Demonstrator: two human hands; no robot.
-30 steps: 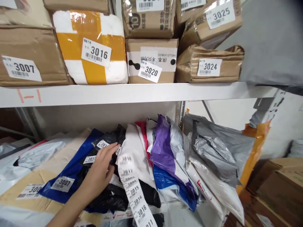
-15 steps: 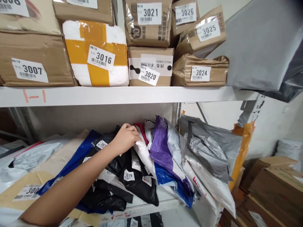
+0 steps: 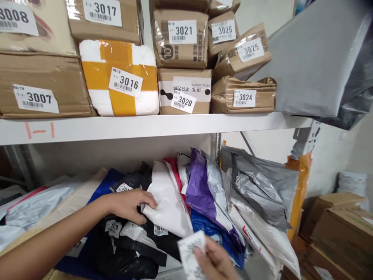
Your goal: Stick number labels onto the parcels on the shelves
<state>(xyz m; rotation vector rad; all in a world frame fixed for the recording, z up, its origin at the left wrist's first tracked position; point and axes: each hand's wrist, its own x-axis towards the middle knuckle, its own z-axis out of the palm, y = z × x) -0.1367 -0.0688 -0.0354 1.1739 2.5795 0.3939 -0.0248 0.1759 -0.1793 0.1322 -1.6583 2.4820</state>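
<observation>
White metal shelving [image 3: 157, 125] stood against a pale wall [image 3: 335, 159], its upper beam marked "1-1" in orange-red. On the upper level we noted numbered parcels: a brown carton [image 3: 43, 72] labelled 3007, a white foam parcel [image 3: 119, 103] crossed with orange tape and labelled 3016, a box [image 3: 164, 105] labelled 3020, and a brown package [image 3: 223, 95] labelled 3024. Below them, soft mailing bags leaned side by side.

We found the white packet [image 3: 170, 204] on the lower level, leaning between black bags [image 3: 128, 264] on its left and a red packet [image 3: 176, 173] on its right. We observed the left hand [image 3: 129, 204] at its left edge, fingers curved and fingertips touching its face, with the thumb lower down; we could not tell whether the edge was pinched. A label reading 3010 [image 3: 113, 228] lay on the dark bags just below that hand.

We recorded the right hand [image 3: 218, 258] near the bottom of the view, in front of the shelf, closed on a strip of labels [image 3: 186, 251] with the thumb pressed across it. Its print was too blurred for us to read. Further right we saw a purple packet [image 3: 199, 186], a grey bag [image 3: 253, 186] and, beyond the rack, brown cardboard boxes [image 3: 344, 229].
</observation>
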